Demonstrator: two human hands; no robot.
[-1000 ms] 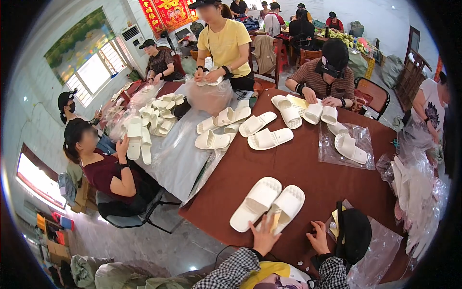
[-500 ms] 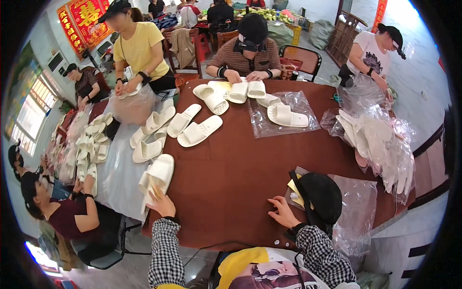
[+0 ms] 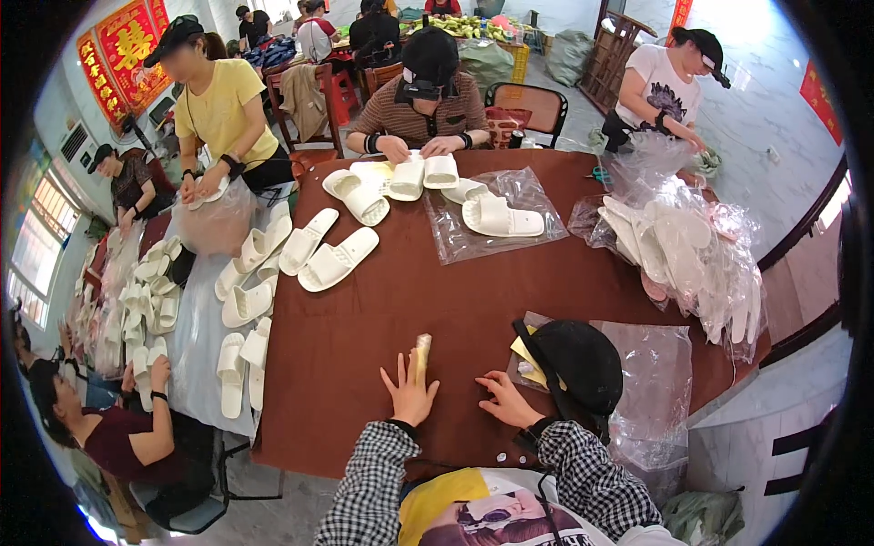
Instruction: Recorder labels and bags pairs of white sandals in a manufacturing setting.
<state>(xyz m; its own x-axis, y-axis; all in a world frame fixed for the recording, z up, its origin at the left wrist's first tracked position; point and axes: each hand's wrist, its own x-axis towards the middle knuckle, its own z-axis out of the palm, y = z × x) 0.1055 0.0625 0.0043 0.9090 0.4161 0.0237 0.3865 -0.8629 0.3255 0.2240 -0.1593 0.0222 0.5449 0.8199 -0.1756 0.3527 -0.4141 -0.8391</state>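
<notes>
Left hand [image 3: 412, 403] held over the table [image 3: 455, 296] near its front edge, fingers spread, nothing clasped. Along the forefinger a yellowish strip [image 3: 422, 355] is seen; whether it is wrapped on or merely rested there cannot be told. Strip best held upright, clear of the cloth, with the other fingers spread so that it is not creased.

Right hand [image 3: 513, 403] placed by the same edge, farther right; fingers loosely bent, released, nothing seen to be gripped. Black cap [image 3: 580, 364] just beside it, with yellow paper [image 3: 528, 364] partly covered. Paper judged easier to take if the cap is lifted first, rather than a corner tugged. Toward the front right corner, a clear bag [image 3: 651, 382] lies flat; sleeve best kept off it.

White slippers [image 3: 232, 375], one pair, set just beside the left edge on grey sheeting [image 3: 202, 337]. Best handled by the sole rims, so that straps are not dented.

Another pair [image 3: 337, 259] laid toward the far left corner. Bagged pile [image 3: 687, 246] heaped at the right edge; elbow room there judged tight. At the far edge, more slippers [image 3: 410, 177] are handled by a co-worker's hands [image 3: 443, 146].
</notes>
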